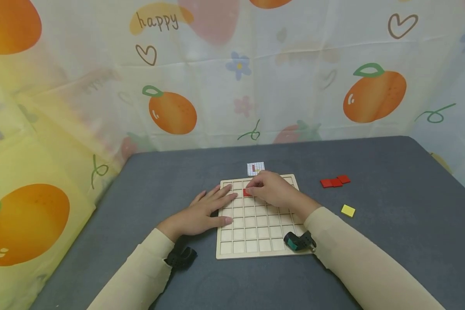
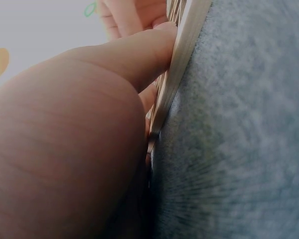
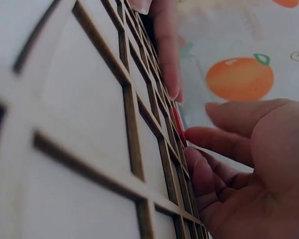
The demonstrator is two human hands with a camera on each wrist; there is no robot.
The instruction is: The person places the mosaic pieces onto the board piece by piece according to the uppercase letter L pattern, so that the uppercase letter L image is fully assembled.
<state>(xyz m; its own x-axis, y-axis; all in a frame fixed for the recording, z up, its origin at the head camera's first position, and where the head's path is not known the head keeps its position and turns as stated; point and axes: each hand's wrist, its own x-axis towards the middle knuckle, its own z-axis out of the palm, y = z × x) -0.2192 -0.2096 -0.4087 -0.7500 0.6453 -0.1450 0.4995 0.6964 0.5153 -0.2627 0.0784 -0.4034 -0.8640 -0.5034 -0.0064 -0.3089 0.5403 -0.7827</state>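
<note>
A pale wooden grid board (image 1: 238, 247) lies on the table with a red square tile (image 1: 246, 193) in its far part. My left hand (image 1: 203, 214) rests spread over the board's left edge, fingers nearly straight; its thumb (image 2: 144, 52) lies on the rim in the left wrist view. Over the board's far side, my right hand (image 1: 273, 189) bends down to the red tile. In the right wrist view, an index fingertip (image 3: 192, 133) touches the tile (image 3: 179, 127), while the thumb (image 3: 224, 113) stands apart above it and the other fingers curl in.
A small printed pattern card (image 1: 255, 168) lies just behind the board. To the right are three red tiles (image 1: 335, 181), partly overlapping, and a yellow tile (image 1: 348, 210) nearer me. The grey table (image 1: 178, 172) meets a hanging fruit-print cloth (image 1: 217, 77) at the back.
</note>
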